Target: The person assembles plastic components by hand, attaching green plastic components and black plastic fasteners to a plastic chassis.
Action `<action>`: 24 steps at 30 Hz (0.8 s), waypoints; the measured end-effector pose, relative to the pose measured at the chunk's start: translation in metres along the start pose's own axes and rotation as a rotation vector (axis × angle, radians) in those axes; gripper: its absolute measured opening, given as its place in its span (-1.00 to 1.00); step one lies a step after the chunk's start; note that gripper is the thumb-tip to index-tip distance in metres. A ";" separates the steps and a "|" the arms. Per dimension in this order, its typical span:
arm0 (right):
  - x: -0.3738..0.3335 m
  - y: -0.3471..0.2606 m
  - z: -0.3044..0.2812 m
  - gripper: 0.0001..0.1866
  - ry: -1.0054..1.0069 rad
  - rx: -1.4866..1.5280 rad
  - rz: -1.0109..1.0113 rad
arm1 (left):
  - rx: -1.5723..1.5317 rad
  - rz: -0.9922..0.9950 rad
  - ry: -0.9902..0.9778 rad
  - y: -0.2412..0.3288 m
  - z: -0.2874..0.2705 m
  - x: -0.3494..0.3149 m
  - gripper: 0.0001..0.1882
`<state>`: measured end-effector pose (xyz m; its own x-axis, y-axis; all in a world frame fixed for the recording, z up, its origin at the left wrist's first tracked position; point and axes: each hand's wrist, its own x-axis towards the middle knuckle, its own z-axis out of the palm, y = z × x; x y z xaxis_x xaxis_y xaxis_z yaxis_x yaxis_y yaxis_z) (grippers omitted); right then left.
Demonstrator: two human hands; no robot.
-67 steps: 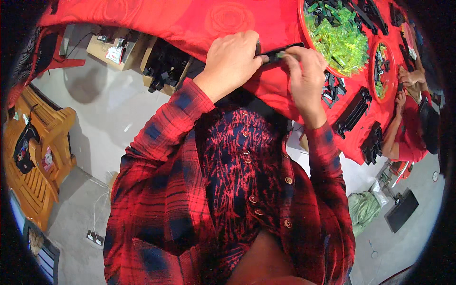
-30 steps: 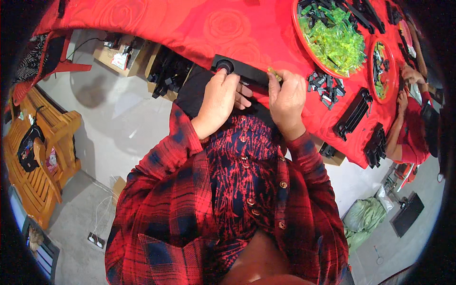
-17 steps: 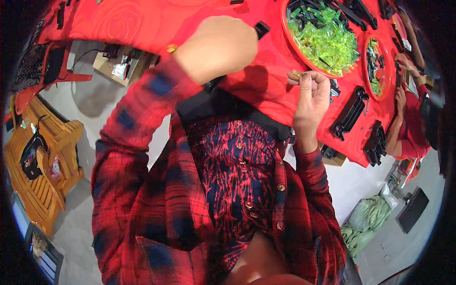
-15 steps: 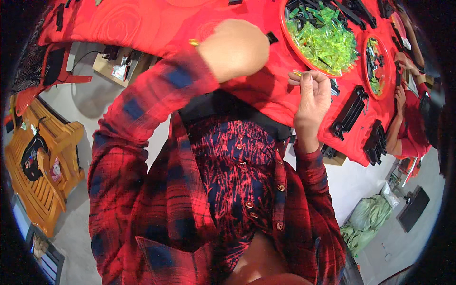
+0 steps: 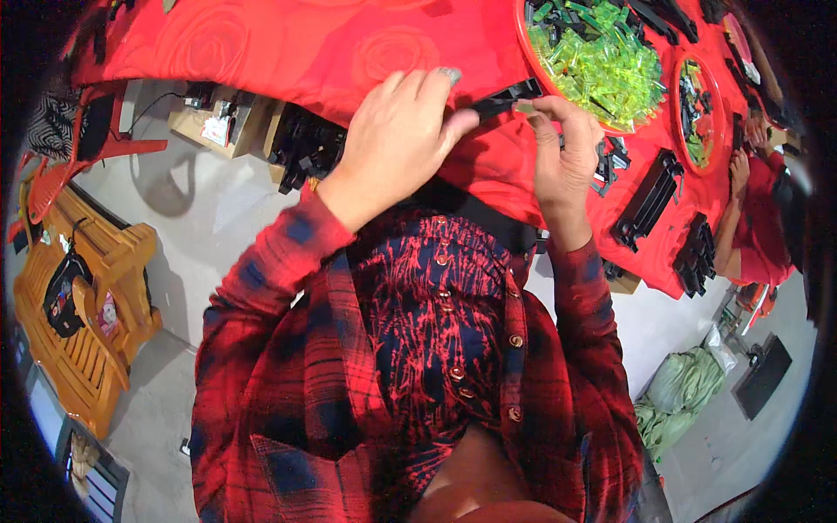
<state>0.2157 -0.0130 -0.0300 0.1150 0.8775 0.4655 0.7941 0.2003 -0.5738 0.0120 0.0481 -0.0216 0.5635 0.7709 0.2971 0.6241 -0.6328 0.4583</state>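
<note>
Red tablecloth (image 5: 296, 52) is the biggest thing going, and its near edge runs right under the person's wrists. Big round tray (image 5: 520, 30) of clear yellow-green bits (image 5: 602, 78) sits just beyond the right hand, a smaller red-rimmed tray (image 5: 720, 126) is past that, and some long black parts (image 5: 649, 200) lie toward the cloth's near right corner. So the right side's kinda tight; the roomier way looks like left and toward the far edge.

Left hand (image 5: 392, 135) seems to have the left end of a slim black part (image 5: 501, 101) under its thumb, tilted over the cloth near that edge, though the fingers beneath are hidden. Right hand (image 5: 565, 152) looks pinched on a tiny greenish bit (image 5: 524, 107) by the part's right end; can't tell if they touch. Step in hand reads as close fingertip work there. Next move probably calls for a steady left thumb and a light, lined-up pinch.
</note>
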 end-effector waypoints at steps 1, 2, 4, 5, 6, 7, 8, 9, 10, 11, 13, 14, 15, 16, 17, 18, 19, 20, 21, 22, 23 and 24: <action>0.002 0.002 0.004 -0.83 -0.007 0.003 -0.002 | -0.055 -0.043 -0.016 0.000 0.000 -0.012 -0.64; 0.005 0.005 0.009 -0.82 -0.042 -0.020 -0.075 | -0.111 -0.085 -0.031 0.000 0.003 -0.022 -0.59; 0.011 0.005 0.014 -0.81 -0.084 -0.036 -0.154 | -0.114 -0.116 -0.008 0.000 0.014 -0.034 -0.54; 0.014 0.003 0.016 -0.81 -0.124 -0.070 -0.188 | -0.119 -0.125 0.010 -0.001 0.018 -0.036 -0.55; 0.016 0.001 0.019 -0.81 -0.163 -0.103 -0.224 | -0.123 -0.134 0.030 -0.001 0.020 -0.038 -0.56; 0.017 0.000 0.020 -0.82 -0.180 -0.117 -0.236 | -0.135 -0.133 0.060 -0.001 0.021 -0.038 -0.59; 0.017 0.001 0.022 -0.82 -0.187 -0.116 -0.241 | -0.136 -0.140 0.063 -0.001 0.022 -0.038 -0.59; 0.016 0.002 0.024 -0.82 -0.190 -0.122 -0.219 | -0.163 -0.151 0.055 -0.003 0.022 -0.038 -0.61; 0.015 0.003 0.025 -0.82 -0.192 -0.129 -0.197 | -0.190 -0.160 0.047 -0.004 0.022 -0.037 -0.63; 0.016 0.002 0.025 -0.82 -0.197 -0.127 -0.199 | -0.191 -0.165 0.048 -0.006 0.021 -0.036 -0.63; 0.017 -0.001 0.026 -0.83 -0.182 -0.185 -0.183 | -0.266 -0.200 0.015 -0.009 0.019 -0.034 -0.66; 0.018 -0.001 0.027 -0.83 -0.185 -0.184 -0.185 | -0.266 -0.204 0.017 -0.010 0.019 -0.034 -0.66; 0.018 -0.001 0.027 -0.83 -0.194 -0.203 -0.199 | -0.269 -0.203 0.000 -0.012 0.019 -0.033 -0.66; 0.018 -0.001 0.027 -0.83 -0.202 -0.223 -0.214 | -0.272 -0.202 -0.016 -0.012 0.019 -0.033 -0.67; 0.019 -0.001 0.027 -0.83 -0.204 -0.224 -0.215 | -0.273 -0.203 -0.015 -0.012 0.018 -0.032 -0.67; 0.019 -0.002 0.027 -0.84 -0.225 -0.229 -0.216 | -0.279 -0.213 -0.024 -0.012 0.018 -0.032 -0.67; 0.019 -0.002 0.027 -0.85 -0.246 -0.234 -0.217 | -0.285 -0.223 -0.032 -0.011 0.017 -0.031 -0.67; 0.019 -0.002 0.027 -0.85 -0.247 -0.235 -0.218 | -0.287 -0.224 -0.031 -0.011 0.018 -0.031 -0.67; 0.019 -0.002 0.027 -0.85 -0.256 -0.234 -0.222 | -0.283 -0.220 -0.033 -0.009 0.018 -0.030 -0.66; 0.018 -0.001 0.027 -0.85 -0.264 -0.234 -0.226 | -0.279 -0.216 -0.035 -0.008 0.019 -0.030 -0.66; 0.018 0.000 0.027 -0.85 -0.266 -0.235 -0.227 | -0.280 -0.217 -0.034 -0.008 0.019 -0.030 -0.66; 0.018 0.000 0.027 -0.84 -0.252 -0.224 -0.234 | -0.277 -0.226 -0.042 -0.008 0.019 -0.030 -0.65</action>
<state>0.2017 0.0143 -0.0401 -0.2120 0.9043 0.3706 0.8952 0.3318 -0.2976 0.0002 0.0282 -0.0498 0.4535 0.8816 0.1305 0.5679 -0.3987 0.7201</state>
